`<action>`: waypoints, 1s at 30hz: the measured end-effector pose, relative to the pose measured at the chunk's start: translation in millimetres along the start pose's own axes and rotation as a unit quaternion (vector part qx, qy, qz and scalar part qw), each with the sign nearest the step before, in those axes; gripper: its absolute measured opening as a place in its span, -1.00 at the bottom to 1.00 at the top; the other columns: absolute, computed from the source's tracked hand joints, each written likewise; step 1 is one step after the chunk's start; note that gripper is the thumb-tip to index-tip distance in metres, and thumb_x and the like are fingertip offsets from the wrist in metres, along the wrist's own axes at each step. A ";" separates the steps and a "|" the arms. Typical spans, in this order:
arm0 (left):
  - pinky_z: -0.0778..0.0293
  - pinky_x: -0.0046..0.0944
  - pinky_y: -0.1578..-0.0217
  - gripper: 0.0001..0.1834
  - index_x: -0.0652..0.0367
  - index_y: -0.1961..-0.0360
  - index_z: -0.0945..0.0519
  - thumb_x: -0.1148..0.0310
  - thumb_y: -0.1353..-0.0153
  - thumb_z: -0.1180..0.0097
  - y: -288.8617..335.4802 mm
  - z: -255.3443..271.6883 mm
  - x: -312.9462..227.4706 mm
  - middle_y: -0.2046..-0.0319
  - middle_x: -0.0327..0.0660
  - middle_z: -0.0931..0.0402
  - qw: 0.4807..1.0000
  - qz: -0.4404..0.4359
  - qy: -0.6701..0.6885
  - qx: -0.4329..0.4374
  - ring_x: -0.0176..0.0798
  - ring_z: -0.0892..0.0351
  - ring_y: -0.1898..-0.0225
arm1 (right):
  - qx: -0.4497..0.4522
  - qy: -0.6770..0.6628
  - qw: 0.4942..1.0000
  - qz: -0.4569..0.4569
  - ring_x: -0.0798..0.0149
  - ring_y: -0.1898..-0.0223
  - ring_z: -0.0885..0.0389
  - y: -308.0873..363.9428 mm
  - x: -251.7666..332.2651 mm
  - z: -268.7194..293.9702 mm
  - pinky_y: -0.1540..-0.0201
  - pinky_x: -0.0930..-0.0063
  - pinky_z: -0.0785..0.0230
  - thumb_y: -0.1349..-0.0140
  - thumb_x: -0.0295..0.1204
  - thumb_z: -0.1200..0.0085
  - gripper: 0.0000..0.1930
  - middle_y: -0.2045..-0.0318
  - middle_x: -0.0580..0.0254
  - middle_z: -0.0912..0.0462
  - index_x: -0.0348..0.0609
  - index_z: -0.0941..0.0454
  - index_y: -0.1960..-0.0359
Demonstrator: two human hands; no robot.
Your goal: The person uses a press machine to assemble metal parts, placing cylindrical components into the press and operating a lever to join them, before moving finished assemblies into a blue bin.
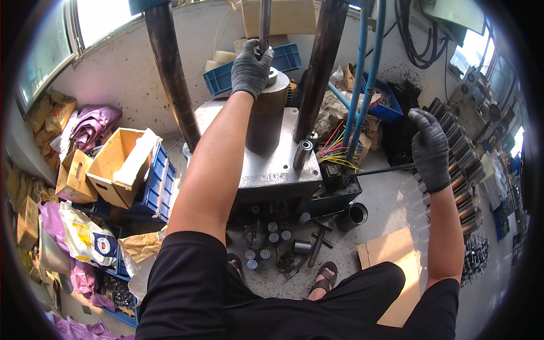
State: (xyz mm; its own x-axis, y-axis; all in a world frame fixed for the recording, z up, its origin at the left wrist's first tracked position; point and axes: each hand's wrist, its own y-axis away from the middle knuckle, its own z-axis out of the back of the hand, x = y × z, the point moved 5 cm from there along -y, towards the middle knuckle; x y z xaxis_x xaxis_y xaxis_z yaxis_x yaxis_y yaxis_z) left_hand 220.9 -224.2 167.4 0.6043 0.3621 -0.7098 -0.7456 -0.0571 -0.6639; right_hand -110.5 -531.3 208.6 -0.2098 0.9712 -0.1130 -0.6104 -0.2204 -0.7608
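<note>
My left hand, in a grey glove, reaches up to the lower end of an upright steel rod. Its fingers are closed there on a small piece, mostly hidden by the glove. Just beneath, a metal ring sits on top of a thick steel cylinder, which stands on the metal press table. Off to the right, my gloved right hand is at the end of a dark lever bar, its fingers partly curled; the palm hides the bar's end.
Two thick press columns flank the cylinder. A short tube stands on the table's right corner. On the floor lie a hammer and several small cylinders. Cardboard boxes and blue crates crowd the left; metal tubes are stacked right.
</note>
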 end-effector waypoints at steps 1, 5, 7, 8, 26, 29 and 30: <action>-0.58 -0.04 0.00 -0.70 0.04 -0.03 -0.58 0.15 -0.38 -0.16 -1.7 0.2 5.0 0.19 -0.03 -0.74 1.000 0.022 0.007 -0.002 0.05 -0.73 0.12 | 0.025 0.008 1.000 -0.013 0.03 -0.13 -0.64 14.1 6.3 4.8 -0.25 0.28 -0.46 -0.14 -0.79 0.02 -0.52 -0.07 0.01 -0.66 -0.20 -0.60 -0.11; -0.56 0.02 0.04 -0.72 0.04 -0.04 -0.57 0.15 -0.47 -0.01 -5.9 -0.5 14.3 0.22 0.02 -0.72 0.999 0.027 0.040 -0.012 0.12 -0.71 0.15 | 0.283 -0.054 0.951 -0.109 -0.13 -0.02 -0.64 107.9 50.8 24.7 -0.15 0.10 -0.50 -0.13 -0.49 -0.19 -0.61 0.04 -0.06 -0.67 -0.17 -0.62 -0.05; -0.54 0.03 0.05 -0.71 0.04 -0.03 -0.58 0.14 -0.50 0.05 -5.6 -2.8 15.3 0.25 0.03 -0.71 0.999 0.025 0.041 0.000 0.14 -0.70 0.16 | 0.444 -0.129 0.882 -0.092 -0.13 0.12 -0.66 158.9 81.0 20.7 -0.01 0.07 -0.52 -0.18 -0.31 -0.18 -0.68 0.19 -0.04 -0.70 -0.15 -0.65 0.05; -0.54 0.03 0.05 -0.70 0.04 -0.03 -0.58 0.13 -0.50 0.06 -5.7 -3.0 15.1 0.25 0.03 -0.71 0.999 0.023 0.042 0.001 0.14 -0.70 0.16 | 0.510 -0.133 0.846 -0.088 -0.13 0.17 -0.67 181.3 92.2 15.8 0.04 0.06 -0.53 -0.19 -0.25 -0.17 -0.70 0.26 -0.03 -0.71 -0.14 -0.68 0.11; -0.56 -0.16 0.15 -0.67 0.12 0.05 -0.66 0.17 -0.51 0.09 -8.7 -7.7 21.0 0.33 -0.10 -0.72 0.991 0.028 0.132 0.017 -0.13 -0.71 0.28 | 0.545 -0.046 0.832 -0.097 -0.09 0.26 -0.68 175.0 95.9 19.2 0.16 0.06 -0.53 -0.23 -0.21 -0.14 -0.71 0.32 0.01 -0.68 -0.14 -0.68 0.17; -0.55 -0.21 0.21 -0.67 0.13 0.07 -0.66 0.18 -0.51 0.08 -8.6 -7.1 19.4 0.37 -0.15 -0.70 0.992 0.027 0.124 0.023 -0.22 -0.67 0.35 | 0.524 -0.062 0.839 -0.135 -0.09 0.27 -0.67 174.2 92.2 20.4 0.16 0.08 -0.52 -0.23 -0.24 -0.14 -0.73 0.32 0.01 -0.67 -0.15 -0.68 0.19; -0.54 -0.22 0.23 -0.67 0.13 0.07 -0.66 0.18 -0.51 0.08 -8.2 -7.0 19.0 0.39 -0.17 -0.70 0.990 0.028 0.133 0.029 -0.24 -0.66 0.37 | 0.496 -0.074 0.851 -0.153 -0.08 0.27 -0.67 172.6 90.4 22.0 0.17 0.08 -0.52 -0.23 -0.25 -0.13 -0.74 0.33 0.01 -0.67 -0.15 -0.68 0.19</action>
State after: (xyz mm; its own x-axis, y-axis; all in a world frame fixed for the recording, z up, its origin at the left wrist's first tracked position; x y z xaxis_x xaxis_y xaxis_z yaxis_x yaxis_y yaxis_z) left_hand 240.4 -223.4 157.7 0.6081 0.1024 -0.7872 -0.7904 -0.0140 -0.6124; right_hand -251.6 -483.5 81.2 0.0259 0.9911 0.1305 -0.9831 0.0015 0.1832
